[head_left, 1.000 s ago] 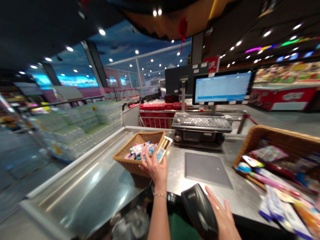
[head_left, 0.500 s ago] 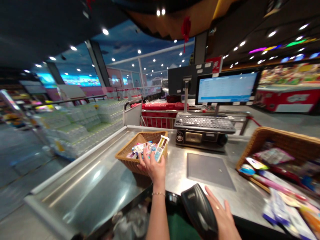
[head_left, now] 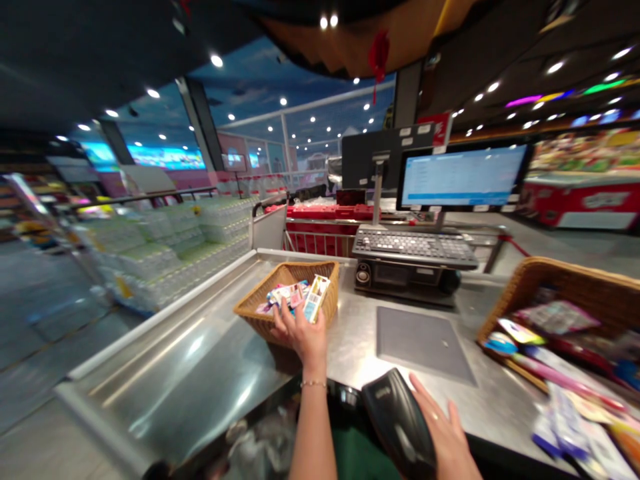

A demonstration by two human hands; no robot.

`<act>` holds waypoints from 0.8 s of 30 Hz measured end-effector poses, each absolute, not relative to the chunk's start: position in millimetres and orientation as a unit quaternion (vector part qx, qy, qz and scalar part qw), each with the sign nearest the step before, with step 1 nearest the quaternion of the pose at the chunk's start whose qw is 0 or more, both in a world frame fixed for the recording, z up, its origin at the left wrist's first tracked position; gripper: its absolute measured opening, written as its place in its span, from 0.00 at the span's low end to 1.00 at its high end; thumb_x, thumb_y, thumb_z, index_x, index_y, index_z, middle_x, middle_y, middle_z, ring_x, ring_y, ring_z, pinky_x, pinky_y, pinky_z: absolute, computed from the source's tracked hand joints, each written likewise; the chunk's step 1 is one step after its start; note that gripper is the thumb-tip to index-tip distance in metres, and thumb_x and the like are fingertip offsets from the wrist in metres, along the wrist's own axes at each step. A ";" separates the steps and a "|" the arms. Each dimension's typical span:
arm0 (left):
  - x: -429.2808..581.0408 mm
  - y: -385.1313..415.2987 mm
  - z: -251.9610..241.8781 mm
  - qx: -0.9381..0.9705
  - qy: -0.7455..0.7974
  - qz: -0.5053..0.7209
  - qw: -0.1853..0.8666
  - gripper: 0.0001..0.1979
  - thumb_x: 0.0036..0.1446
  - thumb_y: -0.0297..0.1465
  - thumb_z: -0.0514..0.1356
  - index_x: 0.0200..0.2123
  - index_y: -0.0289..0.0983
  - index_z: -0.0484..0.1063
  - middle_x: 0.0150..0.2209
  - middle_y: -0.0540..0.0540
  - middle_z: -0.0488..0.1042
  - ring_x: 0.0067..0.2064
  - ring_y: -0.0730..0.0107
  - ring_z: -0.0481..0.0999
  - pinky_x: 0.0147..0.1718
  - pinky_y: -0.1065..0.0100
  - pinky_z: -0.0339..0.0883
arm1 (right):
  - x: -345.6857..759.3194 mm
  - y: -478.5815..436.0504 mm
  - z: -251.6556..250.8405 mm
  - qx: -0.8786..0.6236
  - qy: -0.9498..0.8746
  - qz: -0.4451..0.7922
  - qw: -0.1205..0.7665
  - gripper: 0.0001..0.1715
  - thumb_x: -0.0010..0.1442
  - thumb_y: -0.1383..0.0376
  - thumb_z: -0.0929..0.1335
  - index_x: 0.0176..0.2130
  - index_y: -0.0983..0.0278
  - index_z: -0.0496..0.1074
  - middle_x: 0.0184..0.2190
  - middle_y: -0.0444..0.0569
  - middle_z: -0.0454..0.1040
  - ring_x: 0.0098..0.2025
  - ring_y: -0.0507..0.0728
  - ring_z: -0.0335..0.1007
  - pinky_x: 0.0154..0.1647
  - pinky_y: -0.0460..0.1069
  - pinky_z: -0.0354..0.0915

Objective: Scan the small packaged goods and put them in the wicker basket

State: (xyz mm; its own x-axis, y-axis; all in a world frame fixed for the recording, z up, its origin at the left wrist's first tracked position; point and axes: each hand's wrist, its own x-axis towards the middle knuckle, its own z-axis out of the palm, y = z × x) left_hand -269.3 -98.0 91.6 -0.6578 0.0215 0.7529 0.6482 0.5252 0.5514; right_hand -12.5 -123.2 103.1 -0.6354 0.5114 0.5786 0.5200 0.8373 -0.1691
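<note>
My left hand (head_left: 300, 331) reaches over the near rim of a small wicker basket (head_left: 260, 313) on the steel counter and holds a flat white packet (head_left: 316, 298) with coloured stripes, tilted upright over the basket. Several small colourful packets (head_left: 283, 295) lie inside the basket. My right hand (head_left: 443, 433) is wrapped around a black handheld barcode scanner (head_left: 397, 420) at the near edge of the counter.
A flat grey scan plate (head_left: 423, 335) lies in the counter. Behind it stand a keyboard (head_left: 415, 245) and a lit monitor (head_left: 463, 177). A large wicker basket (head_left: 565, 287) full of packaged goods sits at right. Stacks of bottled water (head_left: 165, 247) stand left.
My left hand has lifted the striped packet from the basket's right rim and brought it over the basket. The right hand and scanner have stayed put. The view drifted slightly.
</note>
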 end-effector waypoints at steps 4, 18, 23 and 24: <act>-275.4 -95.9 92.9 -0.192 -0.809 -0.436 0.345 0.17 0.53 0.36 0.62 0.46 0.36 0.76 0.63 0.34 0.62 0.67 0.42 0.53 0.63 0.38 0.49 | -13.5 -123.2 100.9 -0.293 -0.899 0.003 0.327 0.24 0.56 0.67 0.58 0.53 0.67 0.59 0.51 0.74 0.74 0.53 0.79 0.72 0.50 0.81 0.58; -267.6 -92.0 115.1 -0.220 -0.822 -0.433 0.299 0.27 0.57 0.36 0.60 0.59 0.34 0.66 0.68 0.29 0.48 0.70 0.38 0.43 0.64 0.37 0.43 | -13.8 -124.0 94.0 -0.292 -0.884 0.033 0.363 0.23 0.57 0.66 0.57 0.53 0.67 0.56 0.50 0.74 0.74 0.54 0.80 0.71 0.51 0.81 0.56; -251.1 -85.4 117.8 -0.253 -0.810 -0.431 0.307 0.27 0.56 0.33 0.61 0.59 0.35 0.65 0.68 0.30 0.48 0.70 0.39 0.43 0.64 0.38 0.45 | -8.8 -120.0 89.4 -0.291 -0.888 0.049 0.353 0.27 0.54 0.66 0.58 0.54 0.70 0.58 0.53 0.75 0.72 0.57 0.81 0.67 0.51 0.82 0.56; -248.0 -83.8 118.3 -0.258 -0.809 -0.430 0.307 0.27 0.56 0.33 0.61 0.59 0.35 0.66 0.68 0.30 0.49 0.70 0.39 0.44 0.64 0.37 0.45 | -7.9 -119.4 88.3 -0.292 -0.888 0.052 0.351 0.27 0.54 0.67 0.59 0.54 0.69 0.58 0.53 0.74 0.72 0.57 0.81 0.67 0.51 0.82 0.55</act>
